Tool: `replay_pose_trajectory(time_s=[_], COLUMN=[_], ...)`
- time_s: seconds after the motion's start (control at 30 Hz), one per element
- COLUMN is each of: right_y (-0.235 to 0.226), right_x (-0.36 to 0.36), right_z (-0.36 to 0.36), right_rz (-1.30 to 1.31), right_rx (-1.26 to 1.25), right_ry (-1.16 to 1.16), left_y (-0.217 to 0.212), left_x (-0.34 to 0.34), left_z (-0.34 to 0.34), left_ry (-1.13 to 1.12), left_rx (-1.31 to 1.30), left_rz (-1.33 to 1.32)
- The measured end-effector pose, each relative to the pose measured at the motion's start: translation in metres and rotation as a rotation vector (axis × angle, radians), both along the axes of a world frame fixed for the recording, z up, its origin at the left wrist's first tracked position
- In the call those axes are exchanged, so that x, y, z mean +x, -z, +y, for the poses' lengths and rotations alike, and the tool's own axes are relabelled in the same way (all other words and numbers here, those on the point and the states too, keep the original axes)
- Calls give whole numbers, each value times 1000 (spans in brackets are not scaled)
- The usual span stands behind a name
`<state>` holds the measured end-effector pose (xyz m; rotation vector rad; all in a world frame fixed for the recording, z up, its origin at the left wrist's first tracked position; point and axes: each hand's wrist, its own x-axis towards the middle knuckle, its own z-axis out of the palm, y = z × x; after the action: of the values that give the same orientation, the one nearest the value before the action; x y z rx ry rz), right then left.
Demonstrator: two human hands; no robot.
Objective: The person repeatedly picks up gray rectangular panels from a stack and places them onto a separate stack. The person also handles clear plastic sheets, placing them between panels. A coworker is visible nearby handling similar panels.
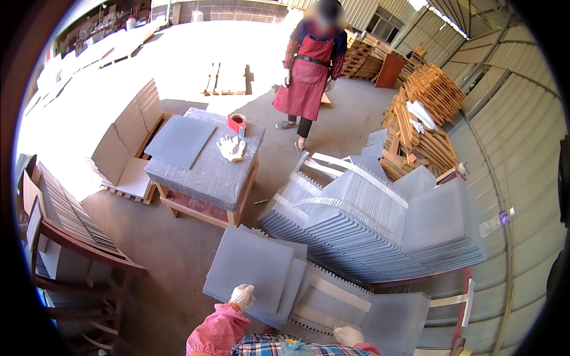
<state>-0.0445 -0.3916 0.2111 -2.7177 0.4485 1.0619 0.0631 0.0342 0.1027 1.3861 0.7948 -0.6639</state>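
Note:
My left hand (242,295), in a white glove under a pink sleeve, has its fingers curled at the near edge of a flat grey panel (258,264). That panel lies on top of other grey panels, a little askew. Low in the picture, my gloved right hand (348,336) is beside a row of upright grey panels (393,320) bound with pale straps. Its fingers are too small and bunched to read clearly. A blue plaid garment (261,345) covers my front.
Ahead left, a grey-topped table (208,181) bears a grey panel (181,141), white gloves (231,148) and a red tape dispenser (237,123). A large strapped panel stack (356,207) stands right. A person (312,71) in a red apron stands beyond. A rack (83,249) stands left; wooden pallets (435,92) far right.

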Motion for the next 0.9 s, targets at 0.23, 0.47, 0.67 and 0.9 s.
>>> replay_pose_trajectory(time_s=[0.23, 0.47, 0.67, 0.9], right_y=[11, 36, 64, 27], right_x=[-5, -36, -69, -64], right_z=[3, -7, -28, -2], right_rz=[-39, -39, 3, -23], right_rx=[94, 101, 30, 43], right_ry=[-59, -83, -291, -407], left_y=[24, 21, 29, 7], left_x=[-82, -103, -92, -99], left_z=[3, 17, 10, 9], left_ry=[99, 214, 259, 226], left_rx=[7, 69, 89, 71], left_rz=[152, 150, 83, 87])
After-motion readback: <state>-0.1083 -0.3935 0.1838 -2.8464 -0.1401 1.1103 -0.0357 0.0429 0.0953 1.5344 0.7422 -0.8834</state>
